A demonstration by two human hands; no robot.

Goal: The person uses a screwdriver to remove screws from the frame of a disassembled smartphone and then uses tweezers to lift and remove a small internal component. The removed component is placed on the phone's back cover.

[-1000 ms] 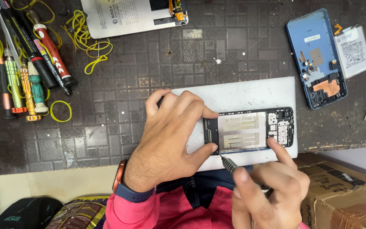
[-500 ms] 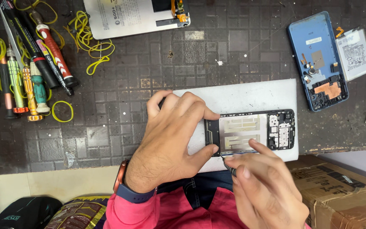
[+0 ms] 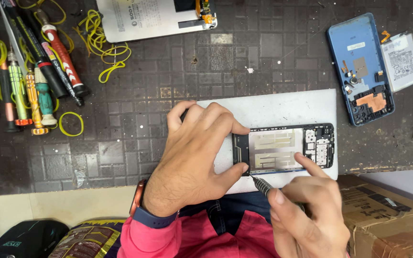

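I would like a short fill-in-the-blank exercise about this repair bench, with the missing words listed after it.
1. The left hand holds down the opened phone frame, which lies on a ____ board.
2. The right hand holds a small ____ whose tip touches the frame's near edge.
3. The separate back cover at the far right is ____ in colour.
4. The loose rubber bands on the mat are ____.

Missing words: white; screwdriver; blue; yellow

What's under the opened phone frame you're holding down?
A white mat lies under the phone frame, itself on the dark tiled bench. The left hand covers the frame's left end, so what lies beneath there is hidden.
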